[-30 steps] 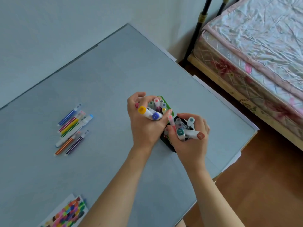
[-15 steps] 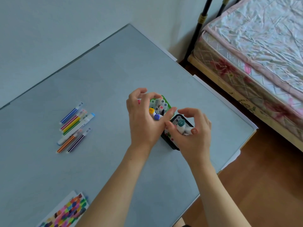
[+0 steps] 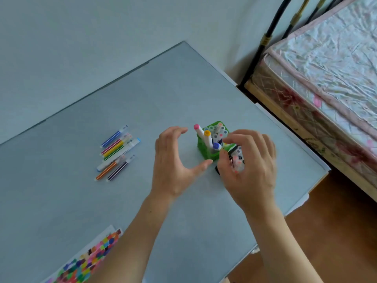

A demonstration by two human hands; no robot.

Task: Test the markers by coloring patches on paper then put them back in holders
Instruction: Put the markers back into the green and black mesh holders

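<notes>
A green holder [image 3: 205,152] stands on the grey table, packed with white markers, among them ones capped pink [image 3: 196,127], yellow [image 3: 207,133] and blue [image 3: 216,146]. My left hand [image 3: 173,162] hovers just left of the holder with its fingers spread and curved, holding nothing. My right hand [image 3: 250,168] curls over a black holder [image 3: 217,170], which is mostly hidden. Its thumb and fingers wrap round a bunch of white markers [image 3: 237,159] standing in that holder. The right hand is blurred.
Several thin striped markers [image 3: 116,153] lie loose on the table [image 3: 142,99] to the left. A paper with coloured patches [image 3: 87,260] lies at the near left edge. A bed [image 3: 326,78] stands beyond the table's right edge, with wooden floor [image 3: 336,231] below.
My left hand has let go of its markers, which now stand in the green holder, and has drawn back to the left. My right hand has lowered its markers into the black holder.
</notes>
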